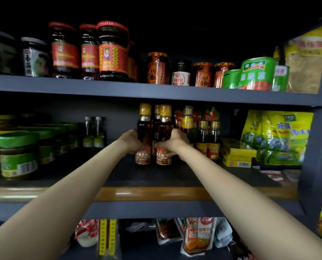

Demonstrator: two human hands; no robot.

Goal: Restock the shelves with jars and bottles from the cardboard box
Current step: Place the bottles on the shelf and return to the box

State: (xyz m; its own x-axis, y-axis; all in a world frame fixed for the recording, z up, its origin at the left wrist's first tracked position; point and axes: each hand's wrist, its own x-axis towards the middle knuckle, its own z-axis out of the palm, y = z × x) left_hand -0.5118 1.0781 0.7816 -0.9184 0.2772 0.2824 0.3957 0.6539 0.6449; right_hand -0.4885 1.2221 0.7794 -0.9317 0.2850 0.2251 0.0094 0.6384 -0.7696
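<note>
Both arms reach into the middle shelf (149, 177). My left hand (131, 140) grips a dark sesame oil bottle (144, 132) with a gold cap and brown label. My right hand (172, 142) grips a matching bottle (164, 132) beside it. Both bottles stand upright with their bases at the shelf board; whether they touch it I cannot tell. A third gold-capped bottle (157, 114) stands just behind and between them. The cardboard box is out of view.
Smaller oil bottles (208, 139) stand right of my hands, then yellow boxes (238, 156) and yellow bags (276, 137). Green-lidded jars (17, 152) fill the left. Red-capped sauce jars (112, 51) and green cans (256, 74) line the upper shelf. Packets (197, 235) lie below.
</note>
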